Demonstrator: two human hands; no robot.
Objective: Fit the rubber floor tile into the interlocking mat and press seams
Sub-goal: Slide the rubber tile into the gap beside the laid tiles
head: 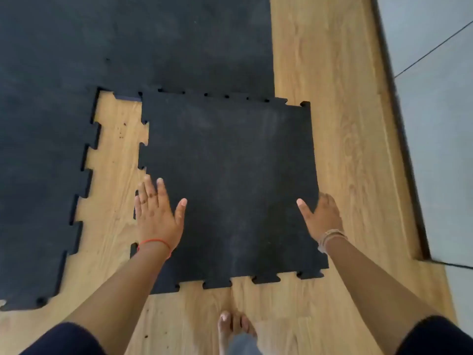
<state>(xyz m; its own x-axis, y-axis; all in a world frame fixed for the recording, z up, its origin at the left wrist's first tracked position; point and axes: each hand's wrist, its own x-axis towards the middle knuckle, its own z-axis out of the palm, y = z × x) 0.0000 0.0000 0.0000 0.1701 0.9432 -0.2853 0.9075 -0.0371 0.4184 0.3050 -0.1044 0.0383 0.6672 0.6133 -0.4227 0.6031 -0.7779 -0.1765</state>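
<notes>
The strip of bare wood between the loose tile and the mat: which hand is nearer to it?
Left. The left hand lies over the tile's left edge, beside that strip. The right hand is at the tile's opposite edge.

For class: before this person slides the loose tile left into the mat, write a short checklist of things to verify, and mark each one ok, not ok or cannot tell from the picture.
1. Left edge meshed with the mat: not ok. A strip of bare wooden floor separates the tile from the mat's teeth.
2. Far edge seated: cannot tell. It meets the mat, but small holes show along the seam.
3. Gap free of debris: not ok. Dark specks lie on the exposed wood.
4. Left hand placed to push: ok. It rests flat at the tile's left edge.
5. Right hand placed: ok. It grips the right edge, fingers curled out of view.
6. Bare foot clear of the tile: ok.
</notes>
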